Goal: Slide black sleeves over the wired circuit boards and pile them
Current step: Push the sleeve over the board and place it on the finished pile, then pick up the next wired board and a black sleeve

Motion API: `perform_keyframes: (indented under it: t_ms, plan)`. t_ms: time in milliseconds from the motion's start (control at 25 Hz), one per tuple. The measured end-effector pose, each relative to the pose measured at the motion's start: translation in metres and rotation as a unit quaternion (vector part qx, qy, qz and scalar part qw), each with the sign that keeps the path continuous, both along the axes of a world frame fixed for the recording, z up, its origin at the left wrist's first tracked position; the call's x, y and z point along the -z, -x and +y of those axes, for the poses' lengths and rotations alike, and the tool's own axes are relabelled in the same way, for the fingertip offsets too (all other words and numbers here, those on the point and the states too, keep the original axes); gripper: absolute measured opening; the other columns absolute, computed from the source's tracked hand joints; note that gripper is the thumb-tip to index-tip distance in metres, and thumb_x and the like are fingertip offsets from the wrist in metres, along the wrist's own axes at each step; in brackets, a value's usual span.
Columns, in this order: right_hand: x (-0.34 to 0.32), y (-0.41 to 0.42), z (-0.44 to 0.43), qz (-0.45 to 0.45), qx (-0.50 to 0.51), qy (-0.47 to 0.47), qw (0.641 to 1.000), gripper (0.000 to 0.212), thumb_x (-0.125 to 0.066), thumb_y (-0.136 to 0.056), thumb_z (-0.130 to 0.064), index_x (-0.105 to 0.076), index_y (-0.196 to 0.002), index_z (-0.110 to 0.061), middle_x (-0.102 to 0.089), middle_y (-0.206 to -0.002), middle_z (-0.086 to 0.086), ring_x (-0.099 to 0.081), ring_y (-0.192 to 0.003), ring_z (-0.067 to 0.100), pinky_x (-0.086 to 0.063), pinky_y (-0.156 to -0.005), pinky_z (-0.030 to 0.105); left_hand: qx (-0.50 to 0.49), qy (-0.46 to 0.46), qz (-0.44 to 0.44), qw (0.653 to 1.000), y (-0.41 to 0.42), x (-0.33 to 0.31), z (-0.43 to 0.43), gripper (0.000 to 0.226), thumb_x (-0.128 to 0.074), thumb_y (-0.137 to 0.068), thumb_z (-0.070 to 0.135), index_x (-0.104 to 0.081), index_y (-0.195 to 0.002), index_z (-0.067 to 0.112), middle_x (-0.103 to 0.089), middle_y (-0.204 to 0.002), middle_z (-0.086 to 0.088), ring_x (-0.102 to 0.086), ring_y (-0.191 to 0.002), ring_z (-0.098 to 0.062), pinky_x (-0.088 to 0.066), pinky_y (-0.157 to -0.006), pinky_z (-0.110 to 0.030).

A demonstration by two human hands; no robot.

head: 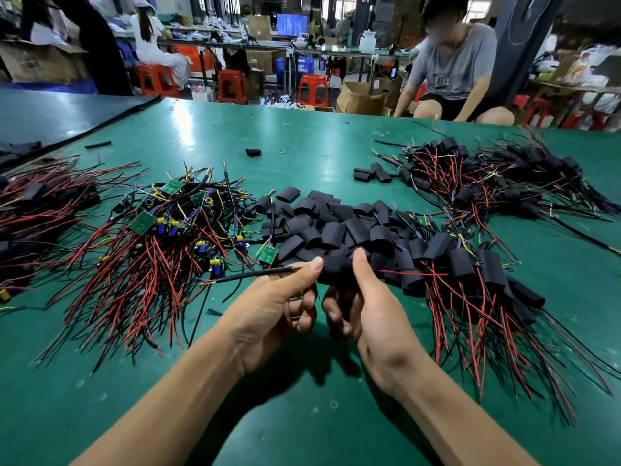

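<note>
One black sleeve (336, 272) held over table (302, 415) centre, twd near edge. L hand (279, 307) pinches its left end, thumb + forefinger; black cable (248, 276) pokes out leftward. R hand (373, 317) grips it, thumb on top, fingers curled under. Loose sleeves pile (329, 223) just behind; bare boards (168, 223) twd left edge, sleeved boards (470, 267) right

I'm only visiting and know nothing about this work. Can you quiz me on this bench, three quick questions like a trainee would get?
1. True or false: the left hand and right hand hold the same black sleeve.
2. Seen from the person, the empty sleeves pile lies on which side of the bare green boards? A) right B) left C) underneath
3. Fill in: the thin wire leaving the held sleeve's right end is ___.
Key: 1 true; 2 A; 3 red.
</note>
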State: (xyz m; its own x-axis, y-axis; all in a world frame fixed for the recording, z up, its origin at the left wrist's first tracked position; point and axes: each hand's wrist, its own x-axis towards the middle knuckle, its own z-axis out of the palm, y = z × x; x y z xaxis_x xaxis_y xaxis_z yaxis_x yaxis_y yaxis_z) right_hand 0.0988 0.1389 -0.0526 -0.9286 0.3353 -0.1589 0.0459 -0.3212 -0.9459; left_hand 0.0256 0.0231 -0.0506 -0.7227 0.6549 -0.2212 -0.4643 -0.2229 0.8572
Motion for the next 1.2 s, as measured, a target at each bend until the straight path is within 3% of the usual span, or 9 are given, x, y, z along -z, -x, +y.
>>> perform_keyframes:
  t_ms: [120, 240, 400, 520, 600, 760, 920, 1080, 1200]
  plan:
    - [-0.001, 0.001, 0.005, -0.01, 0.003, 0.002, 1.0, 0.047, -0.045, -0.097, -0.055, -0.069, -0.067, -0.028, -0.044, -0.052, -0.002, -0.03, -0.042, 0.01, -0.022, -0.041, 0.022, -0.016, 0.006, 0.013, 1.0, 0.002, 0.001, 0.001, 0.014, -0.081, -0.063, 0.035, -0.079, -0.074, 0.026, -0.056, -0.055, 0.003, -0.048, -0.042, -0.006, -0.04, -0.038, -0.016]
    - [-0.006, -0.001, 0.015, 0.02, 0.009, 0.032, 0.999, 0.022, -0.064, -0.084, -0.049, -0.074, -0.076, -0.03, -0.051, -0.062, -0.002, -0.034, -0.044, 0.008, -0.027, -0.045, 0.02, -0.025, 0.034, 0.041, 0.998, 0.007, 0.002, 0.001, 0.019, -0.079, -0.063, 0.035, -0.08, -0.081, 0.028, -0.063, -0.064, 0.005, -0.053, -0.045, -0.007, -0.042, -0.042, -0.015]
    - [-0.006, -0.002, 0.019, 0.052, -0.002, 0.027, 0.998, 0.044, -0.067, -0.073, -0.053, -0.075, -0.104, -0.023, -0.07, -0.085, 0.001, -0.052, -0.055, 0.009, -0.041, -0.053, 0.019, -0.038, 0.023, 0.037, 0.998, 0.015, 0.003, -0.002, 0.025, -0.079, -0.064, 0.035, -0.079, -0.086, 0.023, -0.071, -0.081, 0.002, -0.058, -0.049, -0.01, -0.044, -0.046, -0.016]
    - [-0.008, 0.0, 0.02, 0.09, 0.036, 0.116, 0.988, 0.034, -0.07, -0.074, -0.037, -0.078, -0.101, -0.019, -0.074, -0.093, 0.007, -0.057, -0.057, 0.01, -0.05, -0.054, 0.02, -0.063, 0.015, 0.043, 0.997, 0.019, 0.002, -0.006, 0.033, -0.079, -0.067, 0.034, -0.077, -0.095, 0.018, -0.071, -0.083, 0.001, -0.058, -0.05, -0.01, -0.045, -0.048, -0.017]
    - [-0.012, -0.001, 0.032, 0.117, 0.095, 0.21, 0.966, 0.025, -0.071, -0.078, -0.032, -0.078, -0.094, -0.015, -0.075, -0.096, 0.008, -0.061, -0.059, 0.009, -0.053, -0.055, 0.021, -0.122, 0.074, 0.108, 0.984, 0.022, 0.003, -0.01, 0.017, -0.078, -0.075, 0.027, -0.077, -0.089, 0.017, -0.069, -0.072, 0.006, -0.053, -0.047, -0.007, -0.042, -0.047, -0.018]
    - [-0.024, -0.01, 0.067, 0.182, 0.193, 0.359, 0.895, 0.036, -0.069, -0.085, -0.035, -0.069, -0.11, -0.009, -0.074, -0.107, 0.004, -0.065, -0.064, 0.008, -0.052, -0.057, 0.02, -0.242, 0.275, 0.36, 0.858, 0.033, 0.012, -0.021, 0.004, -0.073, -0.087, 0.02, -0.075, -0.085, 0.023, -0.07, -0.07, 0.011, -0.059, -0.059, -0.008, -0.049, -0.062, -0.023]
    - [-0.022, -0.011, 0.075, 0.16, 0.224, 0.393, 0.878, 0.036, -0.066, -0.09, -0.038, -0.066, -0.105, -0.005, -0.076, -0.096, 0.0, -0.065, -0.058, 0.006, -0.048, -0.051, 0.016, -0.266, 0.376, 0.428, 0.777, 0.039, 0.02, -0.025, 0.014, -0.074, -0.084, 0.021, -0.071, -0.098, 0.021, -0.066, -0.094, 0.002, -0.063, -0.088, -0.017, -0.046, -0.081, -0.029]
    - [-0.013, -0.004, 0.063, 0.097, 0.215, 0.289, 0.928, 0.039, -0.054, -0.096, -0.048, -0.069, -0.094, -0.012, -0.068, -0.071, -0.003, -0.053, -0.047, 0.008, -0.043, -0.045, 0.018, -0.209, 0.442, 0.468, 0.736, 0.046, 0.026, -0.027, 0.045, -0.07, -0.089, 0.034, -0.059, -0.131, 0.022, -0.062, -0.12, -0.005, -0.06, -0.109, -0.026, -0.048, -0.094, -0.037]
    - [-0.002, 0.002, 0.051, 0.065, 0.188, 0.053, 0.979, 0.029, -0.054, -0.099, -0.04, -0.07, -0.092, -0.016, -0.067, -0.068, -0.001, -0.053, -0.051, 0.01, -0.043, -0.048, 0.02, -0.157, 0.482, 0.498, 0.703, 0.047, 0.027, -0.026, 0.056, -0.064, -0.09, 0.049, -0.049, -0.142, 0.036, -0.056, -0.124, -0.001, -0.059, -0.108, -0.026, -0.052, -0.089, -0.04]
